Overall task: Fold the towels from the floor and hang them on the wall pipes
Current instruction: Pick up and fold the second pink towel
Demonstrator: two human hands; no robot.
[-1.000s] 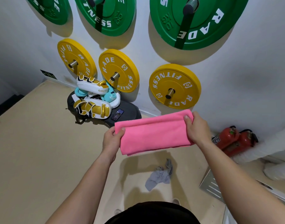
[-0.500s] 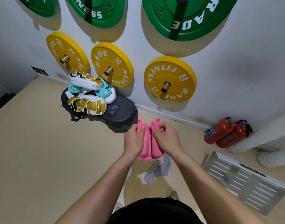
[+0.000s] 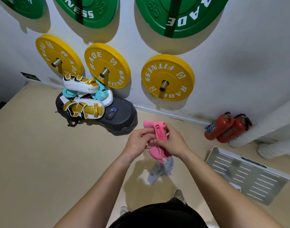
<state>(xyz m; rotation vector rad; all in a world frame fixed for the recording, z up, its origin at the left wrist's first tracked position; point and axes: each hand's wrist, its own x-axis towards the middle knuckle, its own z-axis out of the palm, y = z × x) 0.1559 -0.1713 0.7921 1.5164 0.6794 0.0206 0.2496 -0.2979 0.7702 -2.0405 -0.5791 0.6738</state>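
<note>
**Pink towel bunched up between both hands, grey one sitting on the floor**

So both hands are meeting in the middle of the view, out in front of the person's chest. The left hand point(image 3: 138, 141) and the right hand point(image 3: 171, 142) are both pinching the pink towel point(image 3: 158, 143), fingers curled in and closed on the fabric, with the towel folded into a narrow bundle that's sticking up above the knuckles and hanging down a bit below them. The two hands are touching or very nearly so.

Right underneath, the grey towel point(image 3: 160, 170) is lying crumpled on the beige floor point(image 3: 42, 153), just ahead of the person's shoes.

Up on the white wall, yellow weight plates point(image 3: 168, 76) are hanging on metal wall pipes point(image 3: 163, 84), green plates point(image 3: 180, 15) above them. A phone point(image 3: 112, 113) is resting on a black pad point(image 3: 123, 117) by the wall, with gold-and-white boxing mitts point(image 3: 82, 108) piled on its left part. Two red fire extinguishers point(image 3: 226, 127) are lying over to the right.
</note>
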